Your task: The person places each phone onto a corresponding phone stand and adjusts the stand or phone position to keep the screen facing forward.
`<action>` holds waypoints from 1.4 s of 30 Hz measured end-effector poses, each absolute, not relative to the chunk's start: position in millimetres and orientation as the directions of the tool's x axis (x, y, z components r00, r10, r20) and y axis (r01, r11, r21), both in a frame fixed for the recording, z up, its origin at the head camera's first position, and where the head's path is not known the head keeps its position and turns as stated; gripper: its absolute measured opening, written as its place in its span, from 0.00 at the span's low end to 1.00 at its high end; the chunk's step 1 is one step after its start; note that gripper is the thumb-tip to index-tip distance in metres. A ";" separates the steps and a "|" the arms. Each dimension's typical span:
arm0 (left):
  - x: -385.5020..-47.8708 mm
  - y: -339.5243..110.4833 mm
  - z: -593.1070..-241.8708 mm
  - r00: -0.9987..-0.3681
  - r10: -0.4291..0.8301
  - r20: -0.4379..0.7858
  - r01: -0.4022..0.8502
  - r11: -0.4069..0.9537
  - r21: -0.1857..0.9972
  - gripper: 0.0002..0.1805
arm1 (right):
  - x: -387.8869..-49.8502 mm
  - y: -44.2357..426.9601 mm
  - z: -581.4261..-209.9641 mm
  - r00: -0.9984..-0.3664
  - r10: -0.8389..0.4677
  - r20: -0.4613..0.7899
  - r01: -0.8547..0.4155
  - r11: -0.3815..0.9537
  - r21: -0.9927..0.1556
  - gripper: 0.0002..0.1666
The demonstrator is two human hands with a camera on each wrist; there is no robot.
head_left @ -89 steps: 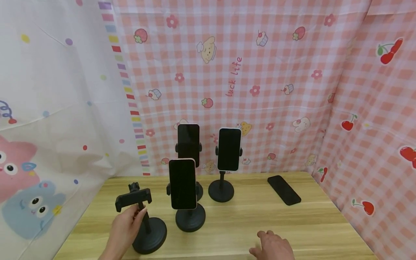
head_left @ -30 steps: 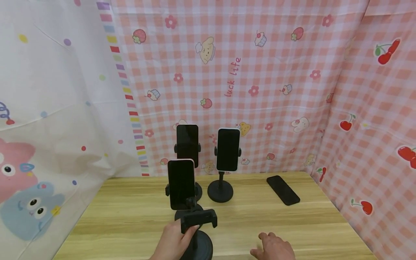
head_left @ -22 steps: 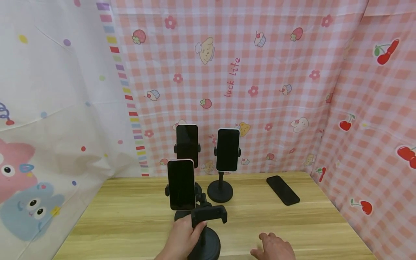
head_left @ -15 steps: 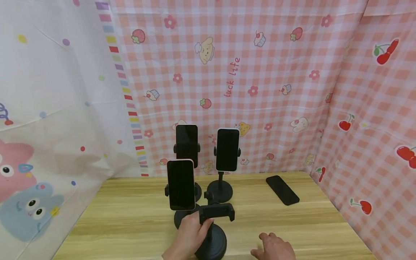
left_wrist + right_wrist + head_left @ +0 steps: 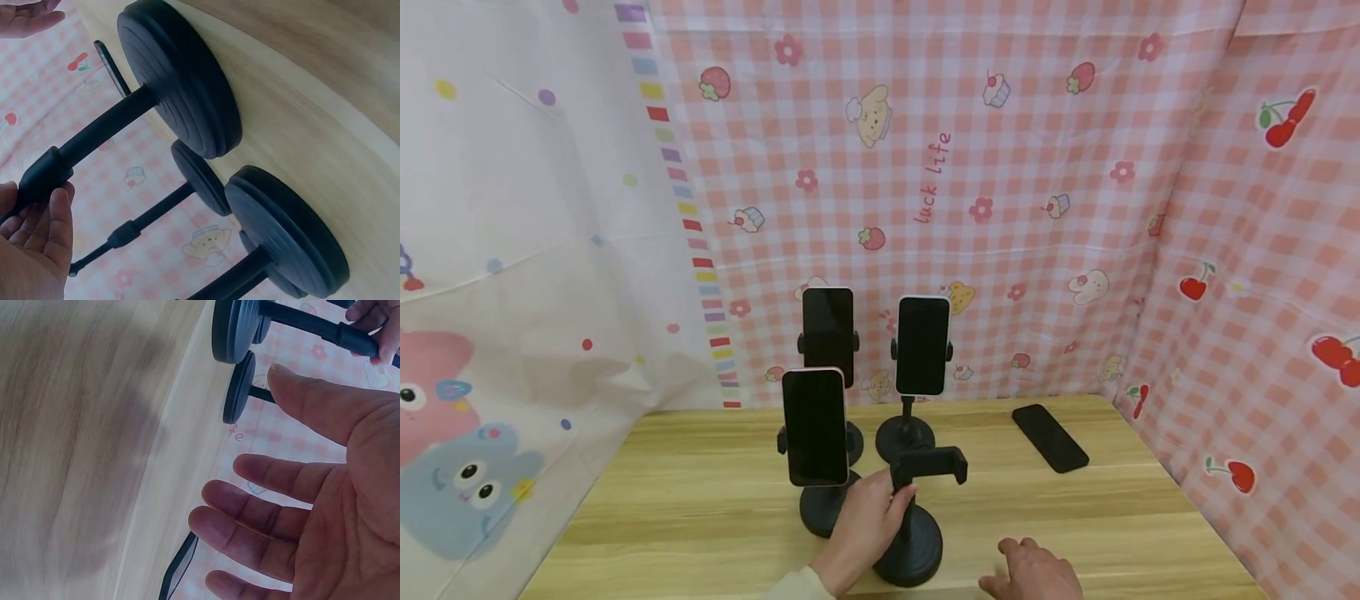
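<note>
My left hand (image 5: pixel 867 518) grips the pole of a black phone stand (image 5: pixel 910 550), just below its bare clamp. In the left wrist view, thumb and fingers wrap the thicker collar of that pole (image 5: pixel 47 175). The stand is upright, its round base at the tabletop; whether it touches the wood I cannot tell. Nothing sits in its clamp. Just left of it, another stand bears a phone with a pale pink rim (image 5: pixel 815 427). My right hand (image 5: pixel 1033 571) hovers near the front edge, holding nothing; its fingers are spread and loosely bent in the right wrist view (image 5: pixel 337 506).
Behind, two more stands hold a black phone (image 5: pixel 828 333) and a white-rimmed phone (image 5: pixel 922 346). A loose black phone (image 5: pixel 1050 437) lies flat at the back right of the wooden table (image 5: pixel 685 500). Patterned cloth (image 5: pixel 1037 125) hangs behind and at both sides.
My left hand has carried the bare stand from the table's left side rightward, past the front of the pink-rimmed phone's stand, lately also slightly farther back. My right hand stays nearly still.
</note>
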State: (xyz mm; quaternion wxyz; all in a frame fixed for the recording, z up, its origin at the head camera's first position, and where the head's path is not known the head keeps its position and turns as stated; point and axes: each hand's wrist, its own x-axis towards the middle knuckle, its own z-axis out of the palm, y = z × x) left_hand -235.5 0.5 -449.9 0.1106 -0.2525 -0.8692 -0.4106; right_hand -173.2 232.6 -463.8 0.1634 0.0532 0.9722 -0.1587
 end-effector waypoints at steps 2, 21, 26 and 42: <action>-238.7 3.9 -450.3 -0.846 0.344 0.409 0.534 0.548 0.644 0.10 | -173.3 232.2 -463.6 -0.941 0.057 -0.335 0.159 0.946 -0.284 0.31; -275.3 25.9 -447.7 -0.838 0.304 0.454 0.538 0.601 0.592 0.09 | -174.2 234.5 -465.8 -0.934 0.071 -0.351 0.175 0.946 -0.273 0.31; -281.2 29.4 -446.8 -0.837 0.280 0.470 0.533 0.613 0.583 0.10 | -173.0 233.9 -463.1 -0.930 0.073 -0.361 0.181 0.945 -0.274 0.31; -287.9 36.3 -445.9 -0.861 0.270 0.432 0.500 0.612 0.613 0.11 | -174.2 235.1 -468.2 -0.935 0.061 -0.350 0.165 0.947 -0.275 0.31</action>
